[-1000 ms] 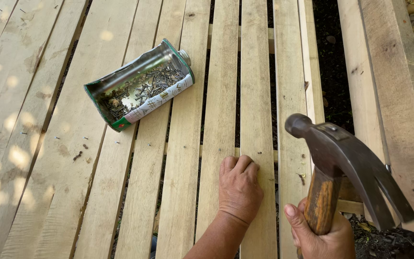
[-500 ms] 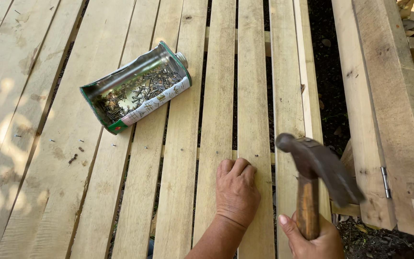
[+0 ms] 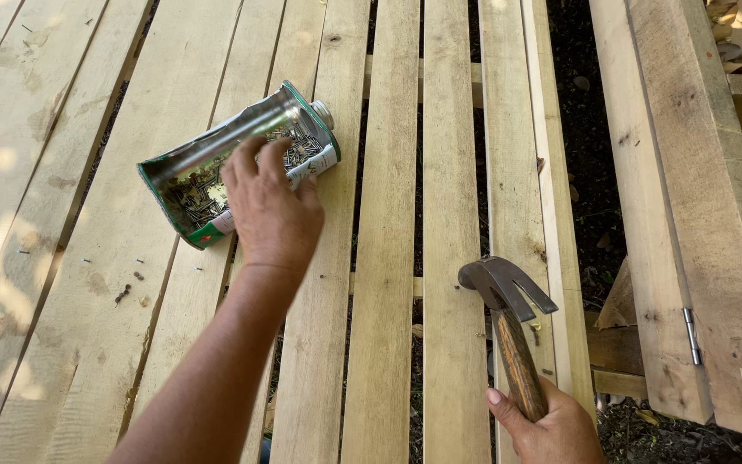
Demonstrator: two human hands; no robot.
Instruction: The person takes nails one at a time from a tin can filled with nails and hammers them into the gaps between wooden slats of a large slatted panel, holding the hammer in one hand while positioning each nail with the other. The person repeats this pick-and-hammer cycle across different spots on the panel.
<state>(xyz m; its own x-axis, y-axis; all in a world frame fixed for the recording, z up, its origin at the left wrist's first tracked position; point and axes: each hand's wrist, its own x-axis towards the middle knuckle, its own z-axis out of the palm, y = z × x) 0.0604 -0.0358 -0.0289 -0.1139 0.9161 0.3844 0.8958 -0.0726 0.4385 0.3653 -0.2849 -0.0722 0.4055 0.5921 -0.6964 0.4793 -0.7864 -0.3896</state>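
Slats of pale wood (image 3: 388, 258) are filling the head view, running away from the camera with dark gaps between them. Toward their far left part, a cut-open metal can (image 3: 216, 172) is lying on its side, holding small nails. The left hand (image 3: 272, 210) is hovering over the can's open side with fingers loosely spread, covering part of it; whether the fingertips are touching nails is hard to tell. Near the bottom edge, the right hand (image 3: 551, 425), partly cut off, is gripping the wooden handle of a claw hammer (image 3: 508, 301), its head resting on a slat.
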